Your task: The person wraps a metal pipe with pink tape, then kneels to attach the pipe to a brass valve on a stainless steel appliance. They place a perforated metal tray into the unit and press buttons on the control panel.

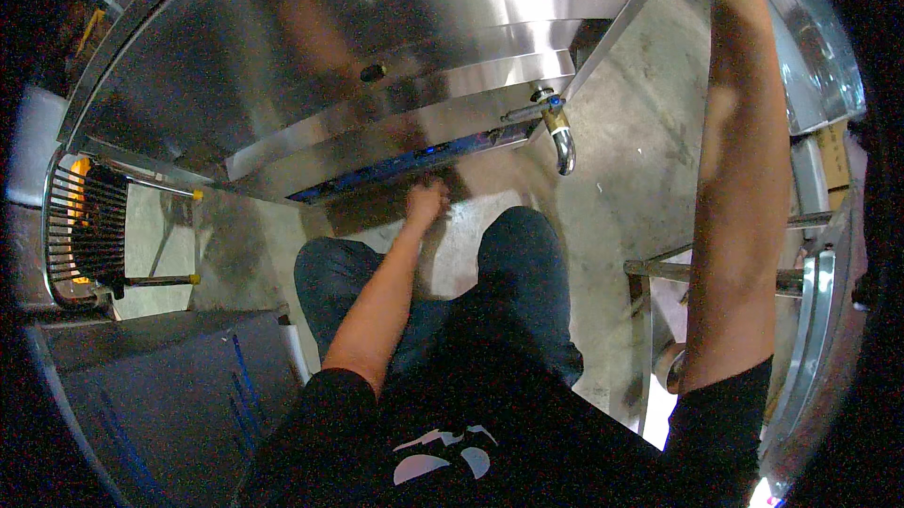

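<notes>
My left hand (429, 203) is low in front of a large stainless steel unit (311, 56), just below its bottom edge. Its fingers look curled inward; whether they hold anything is too small to make out. A narrow gap with a blue-lit strip (414, 165) runs along the unit's underside, close above that hand. To the right of the strip a brass tap (556, 119) with a bent chrome spout juts from the steel panel. My right arm (739, 160) stretches up past the unit's right side, and the hand itself lies beyond the picture's upper edge.
At the left stands a black slatted chair (89, 225) with yellow-tipped legs, and a dark grey box-like piece (169, 395) sits below it. A metal frame (659, 268) stands behind my right arm. Concrete floor (612, 169) shows around my bent knees.
</notes>
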Action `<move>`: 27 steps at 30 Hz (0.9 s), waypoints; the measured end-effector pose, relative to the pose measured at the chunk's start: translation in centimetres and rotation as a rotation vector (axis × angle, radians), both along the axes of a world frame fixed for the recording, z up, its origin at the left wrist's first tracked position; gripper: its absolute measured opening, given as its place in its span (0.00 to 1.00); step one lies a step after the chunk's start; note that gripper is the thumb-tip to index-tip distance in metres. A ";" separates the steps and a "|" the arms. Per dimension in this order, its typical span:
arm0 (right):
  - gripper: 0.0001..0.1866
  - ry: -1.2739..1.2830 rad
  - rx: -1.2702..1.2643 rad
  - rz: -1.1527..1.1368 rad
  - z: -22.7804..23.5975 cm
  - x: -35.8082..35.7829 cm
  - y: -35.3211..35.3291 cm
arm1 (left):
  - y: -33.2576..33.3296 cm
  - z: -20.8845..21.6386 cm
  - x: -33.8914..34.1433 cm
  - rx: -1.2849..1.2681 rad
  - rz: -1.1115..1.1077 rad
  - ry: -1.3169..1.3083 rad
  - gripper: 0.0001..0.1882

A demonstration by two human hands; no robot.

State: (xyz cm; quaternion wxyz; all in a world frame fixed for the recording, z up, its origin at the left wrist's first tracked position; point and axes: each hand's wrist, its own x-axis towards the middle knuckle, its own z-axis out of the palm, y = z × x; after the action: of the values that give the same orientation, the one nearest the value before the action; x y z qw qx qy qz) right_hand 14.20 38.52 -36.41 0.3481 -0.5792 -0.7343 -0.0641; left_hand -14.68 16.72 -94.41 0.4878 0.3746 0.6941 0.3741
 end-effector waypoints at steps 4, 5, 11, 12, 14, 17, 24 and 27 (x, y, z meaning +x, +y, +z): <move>0.27 0.103 -0.061 -0.043 0.3 -1.1 -2.1 | -4.5 -6.1 1.8 -0.165 -1.046 0.651 0.23; 0.27 0.113 -0.094 -0.047 0.4 -1.1 -2.5 | -5.2 -6.6 1.6 -0.265 -1.141 0.630 0.22; 0.27 -0.045 0.050 0.044 0.3 -0.9 -1.1 | -4.0 -4.3 1.5 -0.255 -0.989 0.595 0.23; 0.27 -0.104 0.103 0.092 0.2 -0.7 -0.8 | -3.2 -4.1 1.6 -0.228 -0.846 0.527 0.25; 0.24 0.020 0.010 0.080 0.0 -0.1 -0.6 | -2.4 -4.3 1.3 -0.110 -0.719 0.499 0.26; 0.19 -0.345 0.147 0.086 0.0 0.3 -0.7 | -2.0 -5.4 0.1 0.070 -0.803 0.605 0.26; 0.17 -0.556 0.099 -0.016 0.3 0.5 0.1 | -3.2 -5.2 -1.5 -0.259 -0.850 0.627 0.25; 0.18 -0.658 0.146 0.039 0.2 0.9 0.9 | -3.3 -4.9 -2.2 -0.179 -0.904 0.617 0.24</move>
State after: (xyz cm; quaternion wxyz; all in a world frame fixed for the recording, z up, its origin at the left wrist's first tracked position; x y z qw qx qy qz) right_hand 15.09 39.38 -36.21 0.1343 -0.4869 -0.8117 -0.2935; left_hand -16.84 13.40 -99.28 0.4037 0.6845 0.6041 -0.0600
